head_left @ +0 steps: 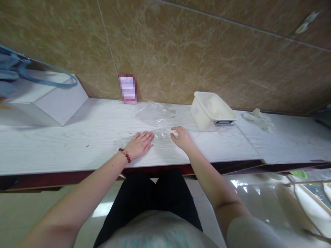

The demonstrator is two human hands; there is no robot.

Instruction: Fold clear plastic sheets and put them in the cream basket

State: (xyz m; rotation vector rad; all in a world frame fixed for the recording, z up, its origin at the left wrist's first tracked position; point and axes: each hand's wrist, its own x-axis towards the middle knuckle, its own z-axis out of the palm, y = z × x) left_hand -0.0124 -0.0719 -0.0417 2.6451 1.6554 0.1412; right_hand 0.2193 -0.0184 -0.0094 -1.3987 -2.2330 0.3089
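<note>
A clear plastic bag (161, 135) lies flat on the white wood-grain table, in front of me. My left hand (139, 144), with a red bead bracelet at its wrist, presses flat on the bag's left part, fingers stretched out. At the bag's right end is my right hand (182, 138), its fingers bent and the thumb apart from the index finger. No hold on the film shows there; whether the fingertips touch it is hard to see. Another clear plastic bag (155, 113) rests just beyond, towards the wall.
A cream plastic bin (204, 115) stands at the right near the wall, with a crumpled whitish glove-like item (260, 120) beyond it. A pixelated phone-like object (128, 89) leans on the wall. At the left are a white box (60, 103) and a blue strap (51, 82).
</note>
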